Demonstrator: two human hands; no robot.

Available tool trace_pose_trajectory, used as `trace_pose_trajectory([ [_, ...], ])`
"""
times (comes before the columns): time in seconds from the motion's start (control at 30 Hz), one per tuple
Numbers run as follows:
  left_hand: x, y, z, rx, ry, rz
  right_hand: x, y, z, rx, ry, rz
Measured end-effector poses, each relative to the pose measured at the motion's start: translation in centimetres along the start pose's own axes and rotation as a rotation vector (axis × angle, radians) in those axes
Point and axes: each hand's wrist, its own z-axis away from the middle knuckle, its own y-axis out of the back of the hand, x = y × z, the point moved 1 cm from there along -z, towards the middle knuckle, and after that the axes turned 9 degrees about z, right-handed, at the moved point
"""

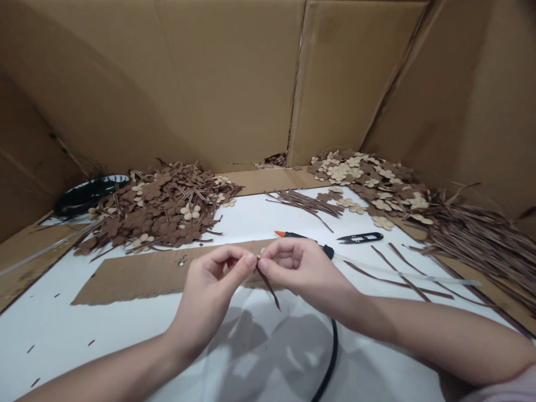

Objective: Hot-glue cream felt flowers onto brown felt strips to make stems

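Near the middle of the view, my left hand [218, 290] and my right hand [299, 268] meet fingertip to fingertip. Both pinch the top of a thin brown strip [269, 288], whose free end hangs down between them. The spot where the fingers press together is small, and the fingertips hide part of it. Beneath and behind the hands lies a flat piece of brown cardboard [138, 276]. Just beyond my right hand is a black tool with an orange tip [281, 234], partly covered by that hand, and a black cable [334, 357] runs toward the front edge.
Brown and beige flower shapes with strips form a pile [167, 206] at left, beside a dark green dish [87, 195]. More flowers [368, 173] lie at back right. Black thread snips [360, 238], loose strips [310, 205] and a strip bundle [486, 240] are around. Cardboard walls [226, 78] enclose the table.
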Motion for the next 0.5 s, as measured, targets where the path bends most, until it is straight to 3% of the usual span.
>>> trace_pose_trajectory([
  [0.5,0.21,0.12,0.41,0.098,-0.119,-0.328,0.21,-0.45,0.03,-0.005,-0.002,-0.006],
])
